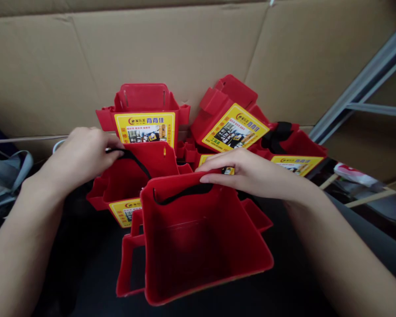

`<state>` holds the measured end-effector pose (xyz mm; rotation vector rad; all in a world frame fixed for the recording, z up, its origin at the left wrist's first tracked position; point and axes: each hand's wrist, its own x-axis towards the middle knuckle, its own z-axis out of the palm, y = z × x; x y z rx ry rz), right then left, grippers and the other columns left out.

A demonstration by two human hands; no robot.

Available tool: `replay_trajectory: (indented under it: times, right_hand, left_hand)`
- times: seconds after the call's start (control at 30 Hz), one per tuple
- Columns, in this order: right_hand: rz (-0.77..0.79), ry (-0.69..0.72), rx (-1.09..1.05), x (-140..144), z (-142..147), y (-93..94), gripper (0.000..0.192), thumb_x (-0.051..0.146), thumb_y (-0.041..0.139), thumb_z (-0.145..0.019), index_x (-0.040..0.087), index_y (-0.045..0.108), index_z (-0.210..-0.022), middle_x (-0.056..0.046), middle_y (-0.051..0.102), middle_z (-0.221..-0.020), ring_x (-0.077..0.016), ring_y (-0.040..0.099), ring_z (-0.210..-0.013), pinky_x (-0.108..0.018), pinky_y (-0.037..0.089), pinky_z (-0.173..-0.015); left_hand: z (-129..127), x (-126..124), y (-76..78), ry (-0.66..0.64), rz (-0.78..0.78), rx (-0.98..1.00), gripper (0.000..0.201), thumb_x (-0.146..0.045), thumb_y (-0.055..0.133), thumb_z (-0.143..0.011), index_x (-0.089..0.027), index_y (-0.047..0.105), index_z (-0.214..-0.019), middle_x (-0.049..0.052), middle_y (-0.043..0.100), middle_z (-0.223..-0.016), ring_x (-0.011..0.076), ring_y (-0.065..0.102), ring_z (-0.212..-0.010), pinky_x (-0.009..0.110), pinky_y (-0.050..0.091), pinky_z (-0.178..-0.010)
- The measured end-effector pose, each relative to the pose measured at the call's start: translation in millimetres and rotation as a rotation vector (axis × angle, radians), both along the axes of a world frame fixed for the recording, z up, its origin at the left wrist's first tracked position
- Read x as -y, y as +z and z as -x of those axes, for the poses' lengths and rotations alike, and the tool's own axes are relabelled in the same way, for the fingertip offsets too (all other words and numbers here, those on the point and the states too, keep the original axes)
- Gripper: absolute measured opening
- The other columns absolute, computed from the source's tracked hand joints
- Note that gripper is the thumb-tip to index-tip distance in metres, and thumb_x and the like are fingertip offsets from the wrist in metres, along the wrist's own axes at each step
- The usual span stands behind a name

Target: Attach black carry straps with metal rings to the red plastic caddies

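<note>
My right hand [246,171] pinches the back rim of a red plastic tool box [198,246] in front of me, fingers behind and thumb inside. The box is tipped so its open inside faces me, and a black strap [181,193] runs through its back panel. To the left, a second red tool box [122,178] with a yellow printed label [125,213] sits behind it. My left hand [82,152] is closed at that box's back edge, with a black strap [137,160] between thumb and fingers.
Behind stand more red tool boxes: one upright [143,97], one tilted [214,112], and one with a black strap at right [297,141]. A cardboard wall [171,48] closes off the back. A metal frame [366,88] rises at right. The surface below is black [95,264].
</note>
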<state>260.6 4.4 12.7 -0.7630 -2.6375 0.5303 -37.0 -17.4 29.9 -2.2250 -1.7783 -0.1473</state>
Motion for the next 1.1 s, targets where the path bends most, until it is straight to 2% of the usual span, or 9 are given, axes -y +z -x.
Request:
replay_trajectory:
  times: [0.1, 0.2, 0.3, 0.5, 0.73, 0.83, 0.9, 1.0, 1.1]
  right_hand:
    - [0.038, 0.003, -0.013, -2, 0, -0.9, 0.022, 0.031, 0.052, -0.087, 0.019, 0.069, -0.094, -0.001, 0.068, -0.098, -0.0131, 0.061, -0.086, -0.023, 0.045, -0.077]
    - [0.07, -0.011, -0.03, -2, -1, -1.2, 0.025, 0.033, 0.052, -0.086, 0.019, 0.069, -0.098, -0.001, 0.067, -0.102, -0.0144, 0.062, -0.091, -0.024, 0.047, -0.08]
    - [0.116, -0.023, -0.017, -3, -8, 1.1, 0.029, 0.035, 0.05, -0.087, 0.023, 0.066, -0.108, 0.001, 0.066, -0.109, -0.0144, 0.061, -0.097, -0.025, 0.047, -0.084]
    - [0.296, 0.062, 0.063, -17, -32, 5.5, 0.029, 0.024, 0.044, -0.09, 0.023, 0.061, -0.114, 0.001, 0.063, -0.114, -0.0117, 0.059, -0.103, -0.023, 0.046, -0.09]
    - [0.432, 0.094, 0.1, -21, -33, -0.4, 0.032, 0.016, 0.05, -0.083, 0.016, 0.058, -0.114, -0.003, 0.062, -0.115, -0.0123, 0.061, -0.1, -0.022, 0.049, -0.085]
    - [0.423, 0.138, 0.12, -17, -31, -0.3, 0.035, 0.013, 0.051, -0.081, 0.014, 0.057, -0.116, -0.004, 0.061, -0.116, -0.0135, 0.06, -0.101, -0.022, 0.049, -0.084]
    - [0.362, 0.152, 0.143, -16, -29, 0.3, 0.036, 0.011, 0.051, -0.08, 0.015, 0.058, -0.115, -0.003, 0.062, -0.113, -0.0138, 0.06, -0.1, -0.022, 0.048, -0.083]
    - [0.275, 0.153, 0.202, -16, -25, 0.7, 0.033, 0.011, 0.052, -0.078, 0.015, 0.062, -0.11, -0.002, 0.065, -0.105, -0.0143, 0.061, -0.093, -0.022, 0.047, -0.08]
    - [0.254, 0.153, 0.242, -15, -25, 1.3, 0.033, 0.012, 0.053, -0.076, 0.015, 0.063, -0.108, -0.002, 0.066, -0.103, -0.0141, 0.061, -0.086, -0.02, 0.047, -0.073]
  left_hand:
    - [3, 4, 2.4, 0.263, -0.062, 0.009, 0.044, -0.042, 0.039, -0.083, -0.016, 0.064, -0.107, 0.016, 0.066, -0.082, 0.0355, 0.06, -0.079, 0.047, 0.044, -0.07]
    - [1, 5, 0.0, 0.327, -0.075, -0.018, 0.045, -0.046, 0.038, -0.082, -0.017, 0.064, -0.104, 0.014, 0.063, -0.076, 0.0356, 0.059, -0.081, 0.052, 0.043, -0.073]
    - [0, 3, -2.5, 0.262, -0.085, 0.013, 0.041, -0.043, 0.041, -0.083, -0.017, 0.061, -0.107, 0.015, 0.065, -0.089, 0.0359, 0.058, -0.088, 0.055, 0.04, -0.078]
    - [4, 0, -3.3, -0.028, 0.014, 0.045, 0.038, -0.025, 0.045, -0.079, -0.017, 0.059, -0.113, 0.012, 0.06, -0.118, 0.0287, 0.055, -0.104, 0.042, 0.04, -0.09]
    - [-8, 2, -5.6, -0.14, -0.03, 0.048, 0.036, -0.026, 0.044, -0.084, -0.014, 0.058, -0.114, 0.014, 0.059, -0.113, 0.0256, 0.057, -0.095, 0.037, 0.043, -0.082]
    - [-18, 6, -7.8, -0.205, -0.032, 0.12, 0.032, -0.033, 0.045, -0.085, -0.018, 0.06, -0.109, 0.008, 0.065, -0.091, 0.02, 0.059, -0.076, 0.031, 0.044, -0.067]
    - [-23, 9, -11.1, -0.207, 0.081, 0.238, 0.032, -0.038, 0.04, -0.087, -0.019, 0.061, -0.103, 0.004, 0.065, -0.072, 0.0159, 0.058, -0.061, 0.028, 0.042, -0.059]
    - [-29, 8, -17.2, -0.111, 0.287, 0.387, 0.044, -0.045, 0.029, -0.09, -0.018, 0.063, -0.091, 0.003, 0.066, -0.066, 0.0149, 0.06, -0.057, 0.026, 0.044, -0.057]
    - [-32, 4, -21.1, 0.032, 0.249, 0.374, 0.047, -0.052, 0.033, -0.086, -0.018, 0.063, -0.073, 0.004, 0.067, -0.062, 0.0169, 0.06, -0.056, 0.027, 0.041, -0.056]
